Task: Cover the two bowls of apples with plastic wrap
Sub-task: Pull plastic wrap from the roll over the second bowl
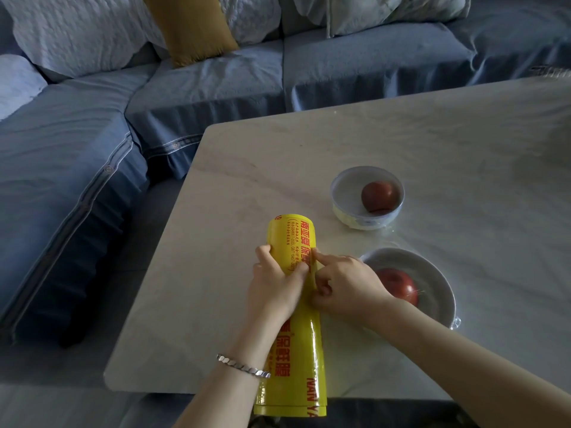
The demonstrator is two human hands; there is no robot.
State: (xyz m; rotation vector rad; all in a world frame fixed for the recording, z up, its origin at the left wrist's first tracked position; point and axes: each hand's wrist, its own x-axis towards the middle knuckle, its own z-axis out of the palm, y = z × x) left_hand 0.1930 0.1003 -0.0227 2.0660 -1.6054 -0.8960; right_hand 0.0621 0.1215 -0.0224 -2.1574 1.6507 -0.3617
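A long yellow roll of plastic wrap (292, 233) with red lettering lies lengthwise at the table's near left. My left hand (273, 285) grips it around the middle. My right hand (343, 284) touches the roll's right side, forefinger stretched along it and the other fingers curled at the film's edge. Just right of that hand stands a wide white bowl (438, 285) holding a red apple (398, 285), with clear film over it. Farther back sits a smaller white bowl (343, 193) with a red apple (378, 196), also under film.
The pale marble table (448, 156) stretches right and back. A blue sofa (197, 88) with light cushions and a mustard pillow (188, 26) wraps around the left and far sides. The roll's near end overhangs the table's front edge.
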